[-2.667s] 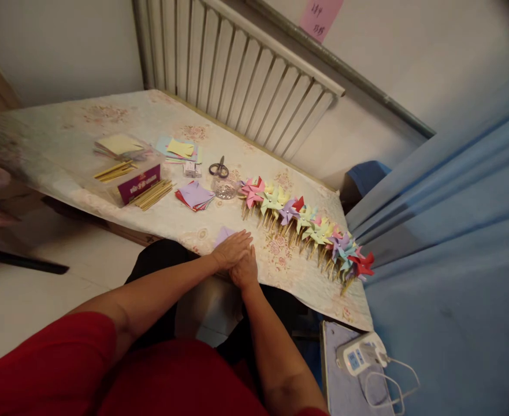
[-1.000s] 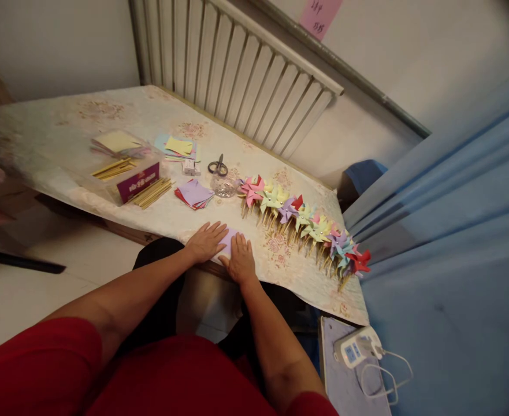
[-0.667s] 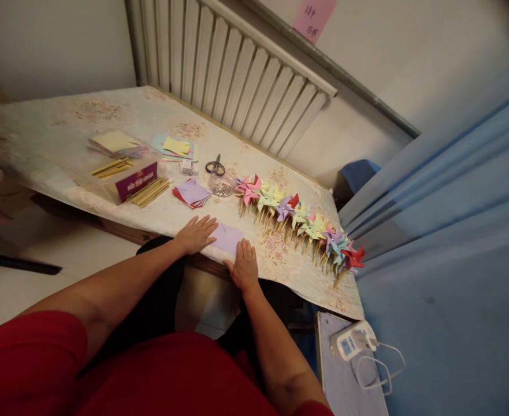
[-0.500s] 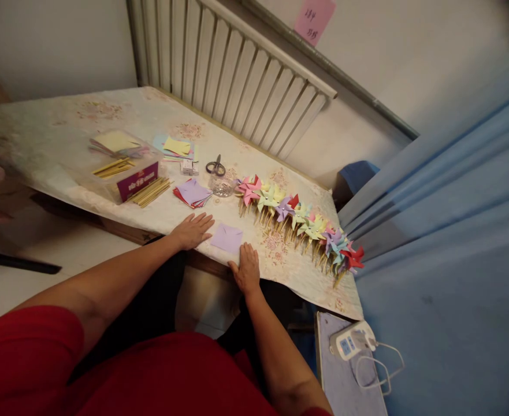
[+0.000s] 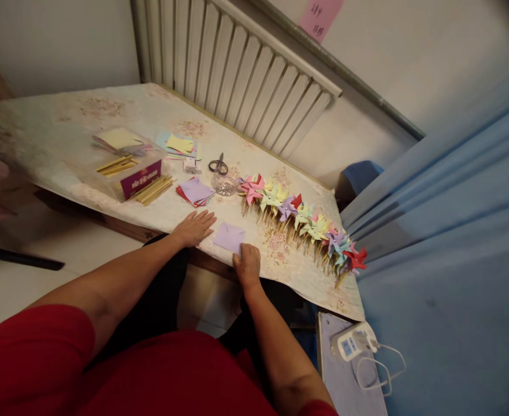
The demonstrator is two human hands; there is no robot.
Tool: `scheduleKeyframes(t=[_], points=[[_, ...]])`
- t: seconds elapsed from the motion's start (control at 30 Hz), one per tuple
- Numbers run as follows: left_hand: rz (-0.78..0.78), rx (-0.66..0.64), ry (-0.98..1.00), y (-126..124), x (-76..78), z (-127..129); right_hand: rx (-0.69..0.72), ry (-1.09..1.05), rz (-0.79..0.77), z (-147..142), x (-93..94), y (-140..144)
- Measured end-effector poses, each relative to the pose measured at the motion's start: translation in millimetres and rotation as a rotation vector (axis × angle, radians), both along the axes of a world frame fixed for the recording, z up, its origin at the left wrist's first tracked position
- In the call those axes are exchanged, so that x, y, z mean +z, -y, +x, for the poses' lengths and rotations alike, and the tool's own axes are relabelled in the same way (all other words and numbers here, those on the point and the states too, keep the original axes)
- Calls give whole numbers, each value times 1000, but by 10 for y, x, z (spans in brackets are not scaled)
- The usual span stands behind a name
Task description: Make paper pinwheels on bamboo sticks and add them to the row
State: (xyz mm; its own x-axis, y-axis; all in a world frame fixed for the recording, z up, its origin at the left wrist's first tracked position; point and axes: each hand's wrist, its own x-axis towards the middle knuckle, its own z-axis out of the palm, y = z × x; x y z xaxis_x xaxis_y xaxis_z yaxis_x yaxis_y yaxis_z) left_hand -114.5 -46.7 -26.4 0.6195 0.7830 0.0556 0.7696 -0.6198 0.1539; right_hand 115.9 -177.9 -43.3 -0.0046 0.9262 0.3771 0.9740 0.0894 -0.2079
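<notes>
Head view | right hand (image 5: 247, 263) covers lilac paper (image 5: 229, 237) corner | fingertips hidden

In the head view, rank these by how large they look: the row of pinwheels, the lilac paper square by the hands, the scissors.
1. Row of pinwheels, by far the largest.
2. Lilac paper square.
3. Scissors, smallest, though they lie farther from the camera, so the gap with the square is unsure.

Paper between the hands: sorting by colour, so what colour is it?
Lilac paper, head view.
</notes>
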Motion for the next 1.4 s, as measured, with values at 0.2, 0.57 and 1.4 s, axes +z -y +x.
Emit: scheduleKeyframes(t=[0.2,0.57,1.4], points=[[12,-1,16,7,-13,8,36,149,-48,-54,133,-65],[18,0,49,-32,-103,9,-8,120,-51,-140,159,-78],[24,4,61,-25,-104,10,-10,151,-113,-173,220,-85]])
